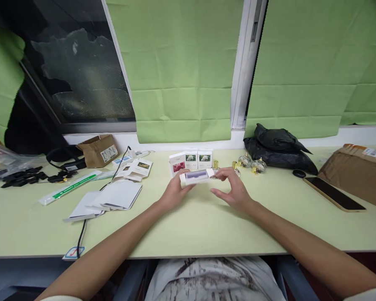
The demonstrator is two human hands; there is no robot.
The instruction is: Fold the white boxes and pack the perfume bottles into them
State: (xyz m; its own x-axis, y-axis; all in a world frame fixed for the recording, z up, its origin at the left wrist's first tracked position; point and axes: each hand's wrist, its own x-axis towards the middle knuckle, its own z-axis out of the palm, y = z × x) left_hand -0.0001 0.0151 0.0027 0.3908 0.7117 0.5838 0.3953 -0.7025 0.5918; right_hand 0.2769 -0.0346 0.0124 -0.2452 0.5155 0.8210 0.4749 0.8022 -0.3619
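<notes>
Head view. I observe, through the worn camera, a small white carton with a violet panel [196, 177] raised above the pale surface [207, 232], near its middle. The left hand [174, 190] is closed about the carton's left end. The right hand [233, 191] is partly open, its thumb well apart from the fingers; these reach the carton's right end, though I cannot tell whether they touch it, and I see nothing gripped there. Behind stand white printed cartons [205, 159]; to their right are glass bottles with gold caps [258, 166], and to the left lie flattened white cartons [117, 195]. For sound handling, I judge that the left hand should grip lightly, lest the thin walls buckle, while the right works at the end with fingertips only, the carton kept low and clear of the glass.
</notes>
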